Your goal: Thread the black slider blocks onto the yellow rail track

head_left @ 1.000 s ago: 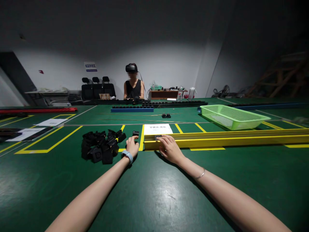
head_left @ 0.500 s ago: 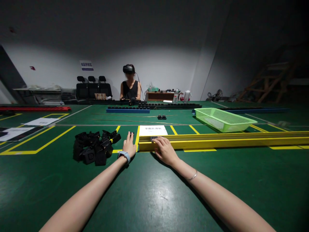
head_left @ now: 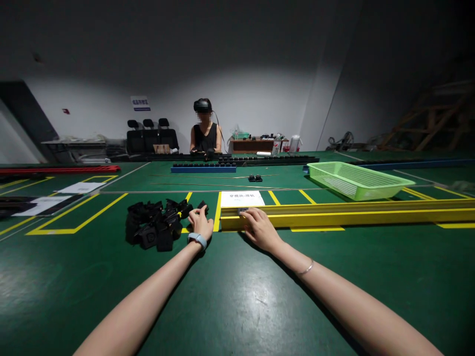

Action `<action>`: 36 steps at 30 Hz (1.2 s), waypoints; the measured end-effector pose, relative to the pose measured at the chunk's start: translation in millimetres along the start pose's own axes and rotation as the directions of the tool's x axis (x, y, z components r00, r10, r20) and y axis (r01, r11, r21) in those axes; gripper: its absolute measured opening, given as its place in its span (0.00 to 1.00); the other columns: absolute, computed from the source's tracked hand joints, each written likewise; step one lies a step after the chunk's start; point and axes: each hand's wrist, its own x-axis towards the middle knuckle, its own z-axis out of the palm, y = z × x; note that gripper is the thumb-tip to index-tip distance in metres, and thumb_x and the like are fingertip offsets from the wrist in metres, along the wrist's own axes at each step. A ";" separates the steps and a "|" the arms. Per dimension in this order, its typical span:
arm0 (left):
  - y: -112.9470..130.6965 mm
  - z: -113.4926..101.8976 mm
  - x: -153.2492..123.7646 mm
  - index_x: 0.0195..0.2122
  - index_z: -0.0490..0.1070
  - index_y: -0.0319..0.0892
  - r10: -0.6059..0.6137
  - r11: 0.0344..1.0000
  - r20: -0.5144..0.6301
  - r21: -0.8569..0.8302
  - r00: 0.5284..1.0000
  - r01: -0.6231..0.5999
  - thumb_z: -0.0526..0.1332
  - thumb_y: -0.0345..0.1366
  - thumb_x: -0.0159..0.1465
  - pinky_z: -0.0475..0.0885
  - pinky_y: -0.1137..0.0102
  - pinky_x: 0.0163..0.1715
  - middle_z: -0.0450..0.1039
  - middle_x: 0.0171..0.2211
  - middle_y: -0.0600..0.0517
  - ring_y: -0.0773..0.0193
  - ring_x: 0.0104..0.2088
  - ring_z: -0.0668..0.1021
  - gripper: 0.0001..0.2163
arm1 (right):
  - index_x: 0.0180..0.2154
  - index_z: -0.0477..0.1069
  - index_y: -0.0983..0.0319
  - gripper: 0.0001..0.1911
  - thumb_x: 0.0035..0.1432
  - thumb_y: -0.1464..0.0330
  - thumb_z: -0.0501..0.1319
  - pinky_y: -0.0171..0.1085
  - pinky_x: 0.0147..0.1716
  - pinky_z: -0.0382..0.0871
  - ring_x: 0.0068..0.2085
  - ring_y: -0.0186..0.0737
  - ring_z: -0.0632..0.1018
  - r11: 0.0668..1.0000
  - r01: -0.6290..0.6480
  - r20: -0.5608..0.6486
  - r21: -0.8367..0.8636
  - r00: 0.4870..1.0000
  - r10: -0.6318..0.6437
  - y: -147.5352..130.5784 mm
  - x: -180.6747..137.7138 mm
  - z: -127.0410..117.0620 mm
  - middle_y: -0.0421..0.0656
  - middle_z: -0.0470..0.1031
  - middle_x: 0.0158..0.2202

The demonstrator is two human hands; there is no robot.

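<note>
My left hand [head_left: 201,222] is closed on a small black block [head_left: 202,205], just right of a pile of black blocks [head_left: 158,223] on the green table. My right hand [head_left: 260,227] rests on the near end of a long yellow rail [head_left: 345,213], fingers curled over its top edge. A small grey piece sits in the rail just beyond my fingertips, and I cannot make out whether they pinch it. A white paper label [head_left: 242,198] lies just behind the rail's end.
A light green plastic basket [head_left: 354,180] stands at the right behind the rail. A person with a headset [head_left: 205,129] sits across the table at a blue rail of black blocks [head_left: 203,167]. Yellow floor-tape lines [head_left: 77,215] mark boxes on the table at left.
My left hand reached forward over the single black block, closed on it and drew it back towards the pile. My right hand stayed on the rail's end.
</note>
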 end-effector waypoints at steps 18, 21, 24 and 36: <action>-11.5 13.3 8.2 0.58 0.61 0.37 0.078 0.993 0.025 -0.089 0.997 -0.075 0.55 0.31 0.56 0.57 0.58 0.59 0.54 0.62 0.41 0.50 0.61 0.59 0.26 | 0.56 0.59 0.60 0.26 0.54 0.70 0.57 0.49 0.53 0.60 0.53 0.48 0.64 1.000 0.002 -0.006 0.012 1.000 -0.002 0.1 -1.8 -1.2 0.49 0.64 0.50; -12.8 14.6 10.8 0.55 0.63 0.39 0.135 0.979 -0.023 -0.154 0.991 -0.137 0.55 0.30 0.56 0.56 0.61 0.60 0.60 0.58 0.42 0.54 0.59 0.62 0.23 | 0.55 0.59 0.60 0.26 0.54 0.71 0.57 0.49 0.53 0.61 0.53 0.47 0.64 1.000 -0.002 -0.007 0.014 1.000 0.002 -0.5 -2.8 -2.7 0.49 0.64 0.51; -13.0 13.4 12.9 0.50 0.65 0.39 0.111 0.970 -0.062 -0.209 0.992 -0.122 0.56 0.28 0.55 0.58 0.61 0.59 0.66 0.52 0.43 0.55 0.55 0.66 0.20 | 0.55 0.59 0.60 0.25 0.54 0.71 0.57 0.49 0.53 0.61 0.53 0.47 0.64 1.000 -0.003 -0.011 0.017 1.000 0.003 -1.1 -3.5 -3.8 0.49 0.65 0.51; -8.6 4.1 7.9 0.42 0.65 0.42 -0.035 0.990 -0.007 -0.139 0.999 0.034 0.62 0.36 0.52 0.59 0.60 0.55 0.63 0.46 0.46 0.53 0.53 0.65 0.16 | 0.56 0.59 0.59 0.25 0.55 0.71 0.57 0.49 0.53 0.61 0.53 0.46 0.64 1.000 -0.002 -0.008 0.020 1.000 0.002 -2.0 -3.8 -5.4 0.49 0.65 0.51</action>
